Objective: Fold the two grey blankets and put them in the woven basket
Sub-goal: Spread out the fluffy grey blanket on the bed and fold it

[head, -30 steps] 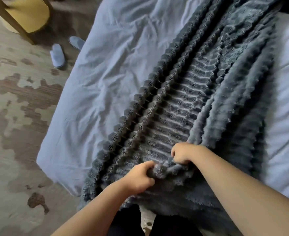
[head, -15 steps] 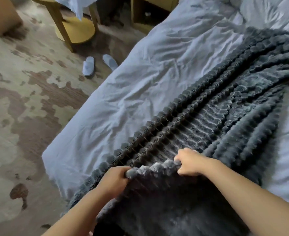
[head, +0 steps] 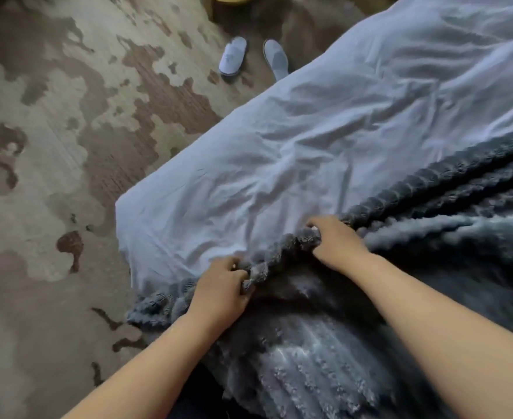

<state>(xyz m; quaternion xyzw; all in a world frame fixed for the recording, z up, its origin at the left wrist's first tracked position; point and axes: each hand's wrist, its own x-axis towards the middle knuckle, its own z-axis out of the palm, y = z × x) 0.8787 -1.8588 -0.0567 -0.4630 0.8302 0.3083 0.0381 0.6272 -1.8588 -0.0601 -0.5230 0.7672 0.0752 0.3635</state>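
**Step in hand (judged):** folding, early stage. The blanket (head: 424, 225) lies on the bed (head: 309, 140), covering the bed's right part and hanging over the bed's near edge toward you. It cannot be told whether this grey mass is one blanket or both. The basket is not in view.

**Hand state:**
- Your left hand (head: 220, 287) holds the blanket's ribbed edge at the bed's near edge. Its fingers (head: 232, 269) are curled round the fabric.
- Your right hand (head: 335, 240) holds the same edge further in over the bed. Its fingers (head: 317, 226) are likewise clamped on the fabric.
- A short, bunched span of edge runs between the two hands.

**Next move (judged):**
1. Keep both grips closed.
2. Spread your hands apart along the edge until the span is taut.
3. Lift the edge clear of the bed before you carry it over to meet the opposite edge.

The pile looks thick and heavy. Expect the hanging part to drag toward the floor, and support it.

**Markings:** No brand, label or writing shows on the blanket or the bed. Two slippers (head: 233, 55) lie on the carpet (head: 67, 146) beyond the bed's left side. One bears a faint mark on its toe, too small to read.
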